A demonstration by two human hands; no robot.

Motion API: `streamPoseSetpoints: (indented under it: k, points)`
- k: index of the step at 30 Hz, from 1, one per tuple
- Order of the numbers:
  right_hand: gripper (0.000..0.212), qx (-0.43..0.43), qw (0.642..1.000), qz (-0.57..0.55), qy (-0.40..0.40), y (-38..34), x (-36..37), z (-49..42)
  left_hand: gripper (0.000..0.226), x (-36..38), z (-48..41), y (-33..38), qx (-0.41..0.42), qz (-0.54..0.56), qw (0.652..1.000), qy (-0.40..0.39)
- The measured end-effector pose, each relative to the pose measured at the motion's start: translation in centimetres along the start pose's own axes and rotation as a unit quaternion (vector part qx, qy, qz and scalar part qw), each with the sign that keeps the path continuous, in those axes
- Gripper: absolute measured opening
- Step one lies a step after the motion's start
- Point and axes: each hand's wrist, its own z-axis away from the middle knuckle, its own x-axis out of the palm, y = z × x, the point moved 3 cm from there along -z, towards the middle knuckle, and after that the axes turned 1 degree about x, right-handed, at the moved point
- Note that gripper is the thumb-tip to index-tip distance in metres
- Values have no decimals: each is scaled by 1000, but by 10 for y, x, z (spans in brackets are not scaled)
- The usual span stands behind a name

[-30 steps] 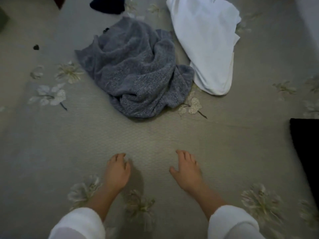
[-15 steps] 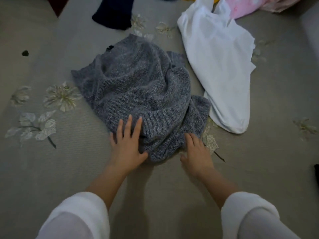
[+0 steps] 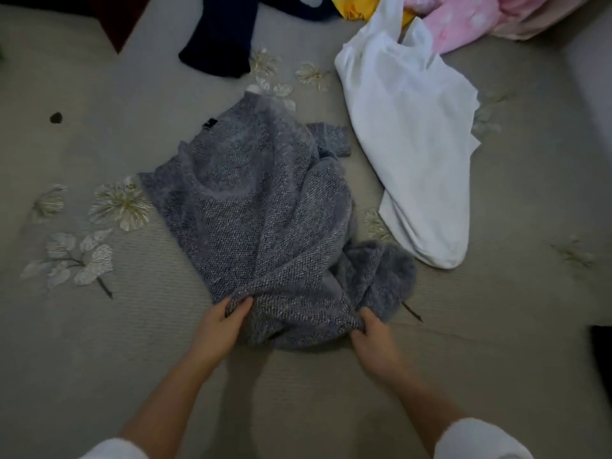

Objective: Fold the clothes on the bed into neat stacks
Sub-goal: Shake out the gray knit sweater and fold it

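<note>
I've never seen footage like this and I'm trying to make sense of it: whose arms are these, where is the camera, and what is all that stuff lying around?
There is no machine here. A person wears a camera on their head, so you look down along their own arms at a bed with a flower-patterned cover. The left hand and right hand each grip the near edge of a crumpled grey knit sweater. Beside it to the right lies a white garment. Further back are a dark navy garment, something yellow and pink fabric. None of it is folded yet.
</note>
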Motion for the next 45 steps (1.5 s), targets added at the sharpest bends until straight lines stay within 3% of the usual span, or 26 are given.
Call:
streamPoseSetpoints:
  k: [5, 8, 15, 20, 25, 30, 32, 35, 37, 39, 42, 45]
  points:
    - [30, 3, 991, -108, 80, -5, -25, 75, 19, -27, 88, 18, -8, 9, 999, -44]
    - [28, -36, 983, -144, 112, -27, -65, 125, 10, -39, 140, 40, 1, 11, 998, -60]
    - [24, -213, 941, -151, 215, -110, -184, 232, 22, -59, 238, 150, 165, -35, 985, -22]
    - [25, -348, 879, -135, 296, -179, -257, 308, 15, -85, 295, 243, 276, 83, 956, 55]
    - [21, -445, 819, -101, 347, -236, -307, 374, 1, -102, 359, 311, 379, 199, 901, 67]
    - [28, -523, 759, -75, 380, -269, -345, 426, 17, -124, 400, 336, 441, 248, 859, 83]
    - [30, -543, 743, -93, 381, -274, -348, 435, 22, -132, 402, 333, 437, 227, 866, 85]
    - [29, -559, 738, -95, 367, -277, -335, 432, 25, -133, 391, 314, 367, 92, 923, 75]
    - [28, -567, 744, -75, 345, -272, -321, 420, 38, -128, 382, 291, 300, -25, 953, 31]
    - [31, -565, 762, -41, 314, -261, -303, 402, 49, -112, 380, 256, 227, -143, 960, -78]
    - [35, -558, 789, -36, 256, -233, -267, 379, 41, -69, 378, 192, 152, -289, 908, -264]
    - [32, -528, 805, -34, 266, -195, -232, 353, 39, -22, 378, 137, 101, -322, 863, -376]
